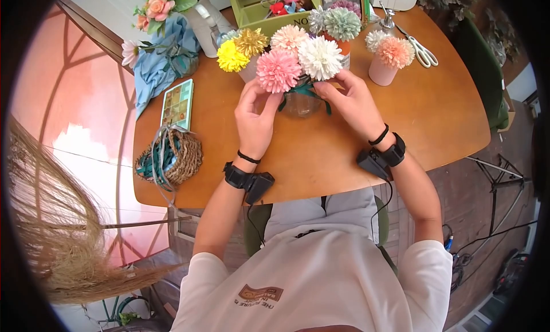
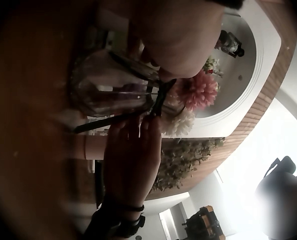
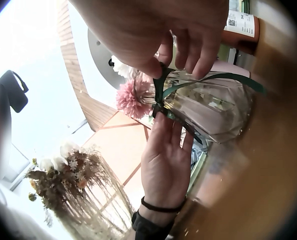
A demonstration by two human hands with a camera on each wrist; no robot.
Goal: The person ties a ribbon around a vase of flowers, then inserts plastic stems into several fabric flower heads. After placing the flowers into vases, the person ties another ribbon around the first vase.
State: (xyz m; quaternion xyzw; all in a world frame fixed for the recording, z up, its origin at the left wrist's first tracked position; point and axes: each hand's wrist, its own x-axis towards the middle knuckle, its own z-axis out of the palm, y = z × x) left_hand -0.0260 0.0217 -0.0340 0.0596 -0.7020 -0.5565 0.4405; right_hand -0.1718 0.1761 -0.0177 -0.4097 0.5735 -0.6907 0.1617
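A clear faceted glass vase [image 1: 303,105] stands on the table with a dark green ribbon [image 3: 161,92] tied in a bow round its neck. Pink [image 1: 279,70], white [image 1: 321,58] and peach [image 1: 290,38] pompom flowers rise from it. On the left side of the neck, my left hand [image 1: 255,119] pinches the ribbon between thumb and fingertips. From the opposite side, my right hand [image 1: 356,106] pinches a loop of the bow. One ribbon tail hangs along the glass in the right wrist view. Fingers partly hide the knot.
Yellow and gold flowers [image 1: 240,48] stand just left of the vase; a pink cup [image 1: 382,74] with flowers and white scissors [image 1: 425,54] are at right. A woven basket [image 1: 186,157] of ribbon and a compartment box [image 1: 177,103] lie at left. A green wooden crate [image 1: 275,23] stands behind.
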